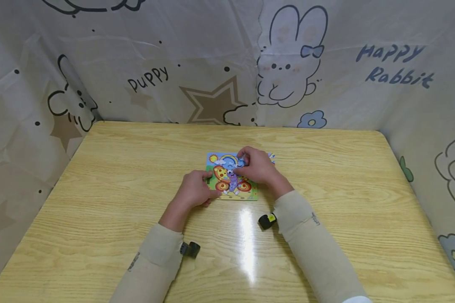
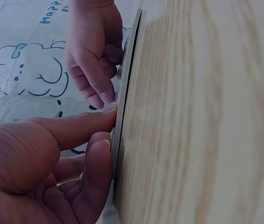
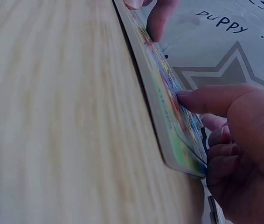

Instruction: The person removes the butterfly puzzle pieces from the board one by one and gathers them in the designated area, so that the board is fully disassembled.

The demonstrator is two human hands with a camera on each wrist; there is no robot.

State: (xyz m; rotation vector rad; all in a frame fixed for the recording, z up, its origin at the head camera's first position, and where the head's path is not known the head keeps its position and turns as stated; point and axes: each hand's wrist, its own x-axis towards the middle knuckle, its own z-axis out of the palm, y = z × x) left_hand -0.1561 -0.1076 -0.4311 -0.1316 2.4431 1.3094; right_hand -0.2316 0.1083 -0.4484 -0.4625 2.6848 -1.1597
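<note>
The butterfly puzzle board [image 1: 236, 196] lies flat mid-table [image 1: 326, 176] — the left hand [image 1: 195, 189] at its left edge, thumb and forefinger apart on it. The right hand [image 1: 258, 166] rests a thumb on the picture — whether it pinches a piece, I cannot tell.

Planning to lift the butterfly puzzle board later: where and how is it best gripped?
Probably the near right corner of the puzzle board, coming from the near right, pinching top and underside. It is thin and flat, and that corner is bare, while the left hand touches its left side and the right hand is over its far right.
</note>
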